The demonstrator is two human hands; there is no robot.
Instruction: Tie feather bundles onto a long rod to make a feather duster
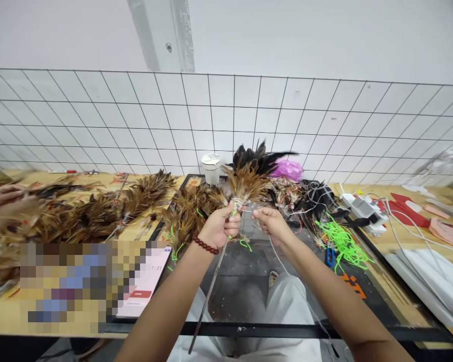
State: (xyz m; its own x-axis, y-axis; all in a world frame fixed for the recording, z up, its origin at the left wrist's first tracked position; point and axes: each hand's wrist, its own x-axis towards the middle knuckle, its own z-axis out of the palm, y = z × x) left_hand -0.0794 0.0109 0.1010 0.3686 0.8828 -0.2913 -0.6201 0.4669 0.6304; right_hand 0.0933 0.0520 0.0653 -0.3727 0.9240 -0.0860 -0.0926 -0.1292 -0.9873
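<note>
My left hand (223,223), with a dark red bead bracelet, is closed around the base of a feather bundle (247,181), brown below and black at the top. A thin stick (207,301) runs down from this hand, and a bit of green string shows at its fingers. Just to the right, my right hand (272,223) pinches a pale thin cord (277,256) that stretches to the bundle's base and hangs down toward my lap. The exact wrap at the base is too small to tell.
Brown feather garlands (147,193) lie left, where another person's hands (7,201) work. A phone (145,281), a white cup (211,168), green strings (340,241), blue snips (329,255), a power strip (364,211) and white rolls (426,281) lie around.
</note>
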